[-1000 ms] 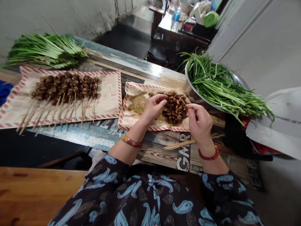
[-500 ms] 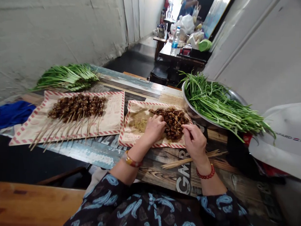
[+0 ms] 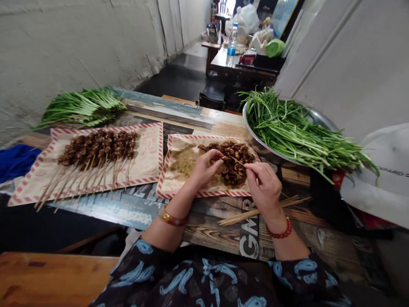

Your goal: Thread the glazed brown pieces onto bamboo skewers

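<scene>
My right hand (image 3: 264,184) pinches a thin wooden skewer (image 3: 238,161), its tip pointing left over a pile of glossy brown pieces (image 3: 233,174). Thumb and fingers of my left hand (image 3: 205,168) are drawn together near the tip; what lies between them is too small to make out. The pile rests on a striped paper sheet (image 3: 177,170). To the left, a second striped paper (image 3: 149,147) bears rows of loaded skewers (image 3: 97,149), sticks toward me. Bare skewers (image 3: 263,211) lie beneath my right wrist.
A metal bowl (image 3: 258,144) heaped with long green stalks (image 3: 302,134) stands at the right, beside a white cap-like object (image 3: 392,169). More greens (image 3: 83,106) lie back left, near blue cloth (image 3: 11,162). Behind, another table holds a bottle (image 3: 232,46) and bags.
My left hand has lifted slightly off the pile and moved left. The skewer in my right hand now shows more clearly, lying across above the pile. The camera view has shifted a little.
</scene>
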The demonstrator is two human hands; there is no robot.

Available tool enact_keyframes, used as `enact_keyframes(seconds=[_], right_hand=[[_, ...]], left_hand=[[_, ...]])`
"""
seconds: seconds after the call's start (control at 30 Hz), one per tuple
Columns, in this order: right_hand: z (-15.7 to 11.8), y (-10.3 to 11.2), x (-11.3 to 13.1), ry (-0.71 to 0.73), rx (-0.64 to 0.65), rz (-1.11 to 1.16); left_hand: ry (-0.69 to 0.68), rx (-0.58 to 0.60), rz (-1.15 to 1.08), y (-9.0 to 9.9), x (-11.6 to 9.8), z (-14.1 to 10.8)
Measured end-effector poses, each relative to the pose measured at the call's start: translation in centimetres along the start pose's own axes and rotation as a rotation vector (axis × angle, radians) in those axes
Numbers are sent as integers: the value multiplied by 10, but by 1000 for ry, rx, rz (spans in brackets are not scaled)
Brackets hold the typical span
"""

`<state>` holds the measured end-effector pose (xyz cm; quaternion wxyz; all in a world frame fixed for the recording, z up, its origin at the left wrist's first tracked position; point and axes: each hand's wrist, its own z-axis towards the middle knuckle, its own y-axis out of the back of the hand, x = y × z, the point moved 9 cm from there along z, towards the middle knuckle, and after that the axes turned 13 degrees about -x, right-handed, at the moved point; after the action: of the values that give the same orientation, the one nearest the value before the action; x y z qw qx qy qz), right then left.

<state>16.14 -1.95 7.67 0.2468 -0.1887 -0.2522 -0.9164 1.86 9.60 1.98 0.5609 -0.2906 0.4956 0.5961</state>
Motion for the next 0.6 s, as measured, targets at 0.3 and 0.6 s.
enact_keyframes(seconds=[0.3,0.6], right_hand=[[-6,-3,-1,43,84,-93],[-8,-8,-5,12,127,-119]], left_hand=[[322,-53,-671,4,-6,-4],[382,-56,-741,3,-8,-5]])
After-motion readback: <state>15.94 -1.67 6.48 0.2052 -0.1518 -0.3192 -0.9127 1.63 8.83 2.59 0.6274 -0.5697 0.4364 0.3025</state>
